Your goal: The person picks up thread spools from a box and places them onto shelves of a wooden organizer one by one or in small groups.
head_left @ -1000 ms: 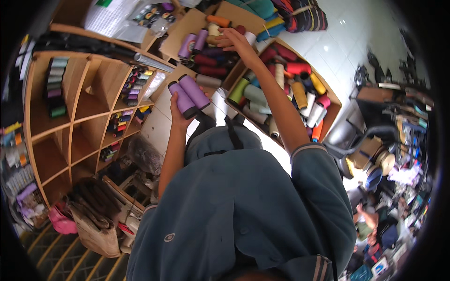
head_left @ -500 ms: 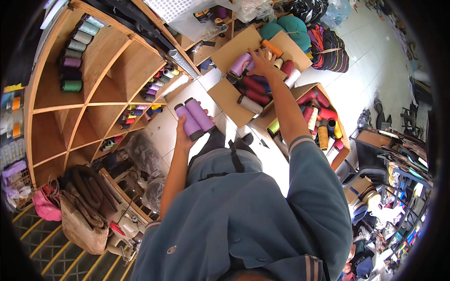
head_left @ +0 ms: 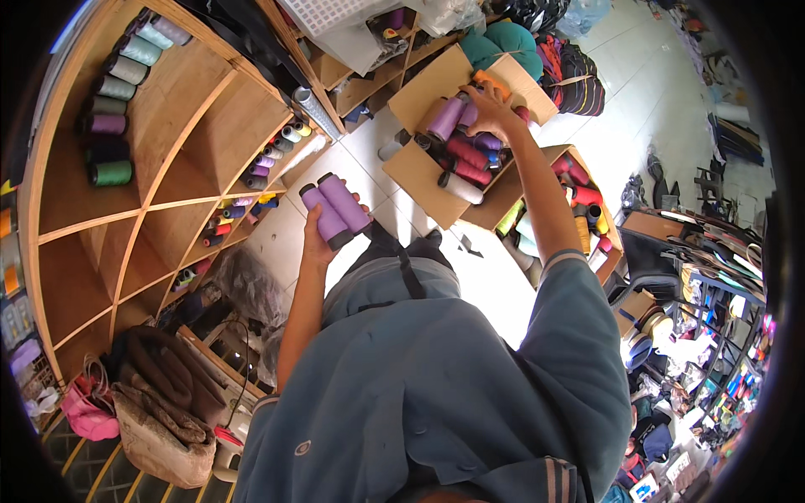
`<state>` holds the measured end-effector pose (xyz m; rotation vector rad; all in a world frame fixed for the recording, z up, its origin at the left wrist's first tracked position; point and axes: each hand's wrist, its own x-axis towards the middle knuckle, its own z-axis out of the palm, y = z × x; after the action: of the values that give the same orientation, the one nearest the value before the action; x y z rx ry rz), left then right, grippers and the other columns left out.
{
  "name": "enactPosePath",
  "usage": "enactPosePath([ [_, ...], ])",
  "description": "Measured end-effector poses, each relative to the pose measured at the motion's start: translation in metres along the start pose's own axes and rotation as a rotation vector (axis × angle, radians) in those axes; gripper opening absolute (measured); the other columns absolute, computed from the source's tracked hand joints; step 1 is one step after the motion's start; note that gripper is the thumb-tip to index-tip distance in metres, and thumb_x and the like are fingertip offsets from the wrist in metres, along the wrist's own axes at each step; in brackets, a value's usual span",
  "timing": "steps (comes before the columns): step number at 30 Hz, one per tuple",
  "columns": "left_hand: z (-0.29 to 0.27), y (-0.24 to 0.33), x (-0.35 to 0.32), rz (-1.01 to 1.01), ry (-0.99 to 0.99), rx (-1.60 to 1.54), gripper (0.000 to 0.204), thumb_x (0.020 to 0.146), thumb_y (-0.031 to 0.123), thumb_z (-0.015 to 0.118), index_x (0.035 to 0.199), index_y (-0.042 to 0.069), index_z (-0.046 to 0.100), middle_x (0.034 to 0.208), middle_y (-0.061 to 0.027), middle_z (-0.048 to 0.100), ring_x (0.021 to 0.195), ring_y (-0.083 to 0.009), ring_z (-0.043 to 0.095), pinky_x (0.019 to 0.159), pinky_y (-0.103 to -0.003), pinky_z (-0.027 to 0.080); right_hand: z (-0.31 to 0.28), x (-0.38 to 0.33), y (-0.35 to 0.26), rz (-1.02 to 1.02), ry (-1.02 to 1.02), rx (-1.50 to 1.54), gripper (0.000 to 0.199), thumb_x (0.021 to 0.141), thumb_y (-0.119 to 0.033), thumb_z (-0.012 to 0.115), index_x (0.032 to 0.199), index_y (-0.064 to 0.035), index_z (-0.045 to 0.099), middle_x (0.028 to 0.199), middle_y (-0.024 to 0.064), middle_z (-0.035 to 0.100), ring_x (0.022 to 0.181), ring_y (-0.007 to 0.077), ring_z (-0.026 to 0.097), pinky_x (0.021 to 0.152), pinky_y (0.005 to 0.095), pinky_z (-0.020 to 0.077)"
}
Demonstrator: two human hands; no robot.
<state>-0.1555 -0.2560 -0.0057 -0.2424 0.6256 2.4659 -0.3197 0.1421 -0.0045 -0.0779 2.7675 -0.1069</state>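
Observation:
My left hand (head_left: 317, 243) is wrapped round two purple thread spools (head_left: 334, 210) with dark ends, held side by side above the floor. At the far side, my right hand (head_left: 495, 116) reaches into an open cardboard box (head_left: 432, 180) full of thread spools. Its thumb and fingers are curled about a purple spool (head_left: 469, 114), partly hidden by the hand. Next to it lies another purple spool (head_left: 446, 119). Dark red spools (head_left: 466, 159), a white spool (head_left: 461, 188) and an orange spool (head_left: 492, 83) lie in the same box.
On the left stands a wooden shelf (head_left: 138, 214) of square compartments, some with rows of spools (head_left: 117, 88). A second box (head_left: 616, 230) of mixed spools adjoins the first. Bundled dark fabric (head_left: 579, 88) lies beyond, and plastic bags (head_left: 251, 272) sit below the shelf.
My right hand's spread fingers have drawn in round a purple spool in the box. My left hand keeps its two spools. The whole view has shifted slightly.

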Motion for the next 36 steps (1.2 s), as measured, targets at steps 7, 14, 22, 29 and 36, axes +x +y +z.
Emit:
enactPosePath([
  [7, 0.002, 0.018, 0.009, -0.003, -0.169, -0.105, 0.085, 0.074, 0.044, 0.065, 0.139, 0.001, 0.030, 0.115, -0.0180, 0.052, 0.104, -0.0361, 0.056, 0.094, -0.055, 0.044, -0.029, -0.054, -0.022, -0.132, 0.054, 1.253, 0.093, 0.065, -0.011, 0.079, 0.144, -0.0133, 0.029, 0.140, 0.0147, 0.032, 0.117, 0.0271, 0.046, 0.100, 0.0398, 0.0380],
  [14, 0.001, 0.042, 0.006, 0.084, -0.144, -0.103, 0.083, 0.075, 0.044, 0.065, 0.138, 0.001, 0.031, 0.115, -0.0193, 0.052, 0.105, -0.0363, 0.056, 0.096, -0.056, 0.043, 0.013, -0.068, -0.138, -0.430, -0.408, 2.342, 0.074, 0.083, -0.025, 0.066, 0.144, -0.0083, 0.028, 0.141, 0.0187, 0.034, 0.117, 0.0410, 0.050, 0.099, 0.0513, 0.0429],
  [22, -0.013, 0.071, -0.020, 0.293, -0.030, -0.154, 0.079, 0.078, 0.044, 0.063, 0.137, 0.000, 0.033, 0.117, -0.0221, 0.055, 0.104, -0.0389, 0.059, 0.094, -0.055, 0.046, -0.001, -0.021, -0.263, -0.354, -0.845, 2.271, 0.050, 0.096, -0.030, 0.048, 0.138, -0.0051, 0.034, 0.133, 0.0275, 0.046, 0.069, 0.0203, 0.063, 0.062, 0.0327, 0.0563],
  [29, -0.026, 0.105, -0.037, 0.510, 0.151, -0.197, 0.083, 0.071, 0.048, 0.069, 0.133, 0.003, 0.038, 0.112, -0.0195, 0.055, 0.101, -0.0375, 0.058, 0.093, -0.055, 0.046, -0.083, 0.028, -0.352, -0.445, -0.845, 1.833, 0.045, 0.098, -0.039, 0.046, 0.125, -0.0035, 0.046, 0.102, 0.0122, 0.063, 0.068, 0.0160, 0.063, 0.056, 0.0296, 0.0525],
  [36, -0.025, 0.127, -0.044, 0.675, 0.183, -0.275, 0.075, 0.073, 0.045, 0.069, 0.130, 0.006, 0.041, 0.111, -0.0184, 0.055, 0.102, -0.0384, 0.059, 0.095, -0.056, 0.045, -0.137, 0.119, -0.481, -0.870, -0.254, 1.598, 0.040, 0.086, -0.019, 0.068, 0.119, -0.0036, 0.052, 0.104, 0.0082, 0.063, 0.088, 0.0154, 0.061, 0.073, 0.0307, 0.0495],
])
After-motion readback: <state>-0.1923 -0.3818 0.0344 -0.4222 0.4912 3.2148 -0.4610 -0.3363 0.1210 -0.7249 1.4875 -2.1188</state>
